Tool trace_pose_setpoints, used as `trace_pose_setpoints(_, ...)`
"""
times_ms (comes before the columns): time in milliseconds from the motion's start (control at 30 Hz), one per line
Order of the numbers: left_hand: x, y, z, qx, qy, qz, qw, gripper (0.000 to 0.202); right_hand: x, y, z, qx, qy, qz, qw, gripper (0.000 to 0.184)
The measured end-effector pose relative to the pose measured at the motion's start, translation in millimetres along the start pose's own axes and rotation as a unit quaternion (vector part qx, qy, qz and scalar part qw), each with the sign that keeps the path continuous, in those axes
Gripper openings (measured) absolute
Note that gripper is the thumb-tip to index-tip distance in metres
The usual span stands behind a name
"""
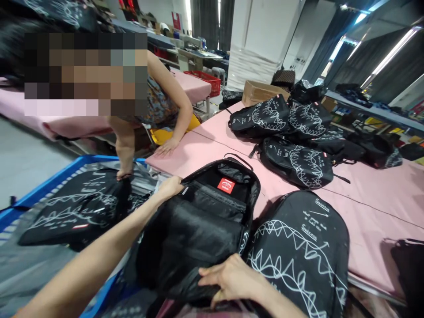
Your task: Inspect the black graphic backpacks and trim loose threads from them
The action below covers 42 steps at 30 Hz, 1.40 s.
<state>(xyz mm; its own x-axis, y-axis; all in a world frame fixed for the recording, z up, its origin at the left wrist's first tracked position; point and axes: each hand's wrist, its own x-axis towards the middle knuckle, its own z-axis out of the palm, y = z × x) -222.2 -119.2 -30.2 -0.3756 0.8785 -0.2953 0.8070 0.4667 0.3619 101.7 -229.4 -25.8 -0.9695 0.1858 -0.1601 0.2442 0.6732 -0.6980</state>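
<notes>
An open black backpack [212, 221] lies in front of me on the pink table [380, 198], its inside showing a red label [226, 185]. My left hand [169, 186] grips the far left rim of its opening. My right hand [232, 278] presses down on the near edge of the bag, fingers curled over the black fabric. A closed black backpack with white scribble print [301, 247] lies just right of it, touching it.
Several more printed backpacks [291, 132] are piled at the back of the table. Another person leans in at the left, one hand [165, 148] flat on the table, the other on backpacks in a blue bin [49, 185]. A cardboard box [258, 90] sits behind.
</notes>
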Motion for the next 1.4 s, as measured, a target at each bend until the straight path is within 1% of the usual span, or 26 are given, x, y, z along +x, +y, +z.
trace_pose_setpoints(33, -9, 0, -4.4, 0.017, 0.004, -0.014, 1.000, 0.020, -1, 1, -13, 0.051, 0.001, -0.014, 0.999, 0.041)
trace_pose_setpoints(67, -19, 2, -7.8, 0.032, 0.006, -0.026, 0.999, 0.021, 2, 2, -26, 0.098, 0.014, -0.022, 0.995, 0.040)
trace_pose_setpoints(100, -28, 4, -10.2, 0.045, 0.007, -0.035, 0.998, 0.023, 8, 5, -41, 0.132, 0.043, -0.019, 0.990, 0.037)
trace_pose_setpoints(133, -37, 7, -11.7, 0.057, 0.007, -0.042, 0.997, 0.024, 19, 9, -54, 0.146, 0.101, 0.009, 0.984, 0.033)
trace_pose_setpoints(167, -46, 11, -12.8, 0.068, 0.006, -0.046, 0.997, 0.026, 33, 14, -66, 0.134, 0.182, 0.059, 0.972, 0.031)
trace_pose_setpoints(200, -54, 14, -13.5, 0.079, 0.005, -0.048, 0.996, 0.028, 50, 20, -75, 0.092, 0.260, 0.123, 0.953, 0.031)
trace_pose_setpoints(233, -62, 17, -14.0, 0.087, 0.005, -0.048, 0.995, 0.031, 67, 27, -81, 0.040, 0.315, 0.186, 0.930, 0.032)
trace_pose_setpoints(267, -69, 19, -14.6, 0.092, 0.008, -0.045, 0.995, 0.033, 84, 34, -84, -0.004, 0.333, 0.235, 0.913, 0.039)
trace_pose_setpoints(333, -79, 20, -15.5, 0.092, 0.020, -0.031, 0.995, 0.036, 111, 46, -82, -0.059, 0.315, 0.291, 0.901, 0.052)
trace_pose_setpoints(367, -83, 19, -15.7, 0.092, 0.028, -0.027, 0.995, 0.037, 119, 52, -78, -0.077, 0.300, 0.305, 0.901, 0.054)
trace_pose_setpoints(400, -85, 16, -15.7, 0.093, 0.034, -0.025, 0.995, 0.038, 122, 56, -72, -0.091, 0.289, 0.313, 0.900, 0.051)
trace_pose_setpoints(467, -88, 9, -14.7, 0.090, 0.038, -0.022, 0.995, 0.038, 118, 64, -61, -0.116, 0.278, 0.332, 0.894, 0.040)
trace_pose_setpoints(533, -88, 2, -12.8, 0.082, 0.033, -0.015, 0.996, 0.038, 108, 71, -53, -0.127, 0.260, 0.372, 0.882, 0.033)
trace_pose_setpoints(633, -88, -2, -10.1, 0.058, 0.029, 0.011, 0.998, 0.039, 96, 78, -49, -0.124, 0.223, 0.425, 0.868, 0.034)
trace_pose_setpoints(733, -91, 4, -10.3, 0.012, 0.023, 0.041, 0.999, 0.037, 93, 78, -50, -0.156, 0.222, 0.416, 0.868, 0.037)
trace_pose_setpoints(833, -98, 15, -13.5, -0.031, 0.019, 0.042, 0.998, 0.032, 91, 70, -52, -0.229, 0.246, 0.375, 0.864, 0.043)
trace_pose_setpoints(900, -103, 22, -16.1, -0.037, 0.023, 0.029, 0.999, 0.032, 89, 64, -56, -0.280, 0.233, 0.309, 0.878, 0.048)
trace_pose_setpoints(967, -106, 25, -17.8, -0.037, 0.027, 0.016, 0.999, 0.033, 89, 59, -61, -0.306, 0.201, 0.231, 0.902, 0.052)
trace_pose_setpoints(1033, -107, 26, -17.8, -0.039, 0.030, 0.014, 0.999, 0.034, 92, 54, -68, -0.291, 0.187, 0.182, 0.920, 0.051)
trace_pose_setpoints(1067, -107, 26, -17.3, -0.039, 0.033, 0.016, 0.999, 0.035, 96, 52, -71, -0.269, 0.196, 0.172, 0.927, 0.048)
trace_pose_setpoints(1133, -106, 26, -15.8, -0.036, 0.037, 0.020, 0.998, 0.035, 105, 46, -75, -0.211, 0.236, 0.158, 0.935, 0.038)
trace_pose_setpoints(1200, -105, 26, -15.0, -0.039, 0.039, 0.021, 0.998, 0.035, 115, 38, -76, -0.157, 0.278, 0.141, 0.937, 0.027)
trace_pose_setpoints(1233, -106, 26, -14.9, -0.043, 0.041, 0.021, 0.998, 0.036, 120, 34, -75, -0.138, 0.289, 0.133, 0.938, 0.025)
trace_pose_setpoints(1267, -106, 27, -15.2, -0.048, 0.043, 0.021, 0.998, 0.036, 124, 30, -74, -0.126, 0.292, 0.128, 0.940, 0.025)
trace_pose_setpoints(1333, -108, 28, -16.1, -0.056, 0.048, 0.021, 0.997, 0.037, 129, 27, -71, -0.114, 0.274, 0.122, 0.947, 0.026)
trace_pose_setpoints(1400, -110, 30, -16.5, -0.057, 0.050, 0.019, 0.997, 0.037, 130, 29, -68, -0.112, 0.253, 0.142, 0.950, 0.025)
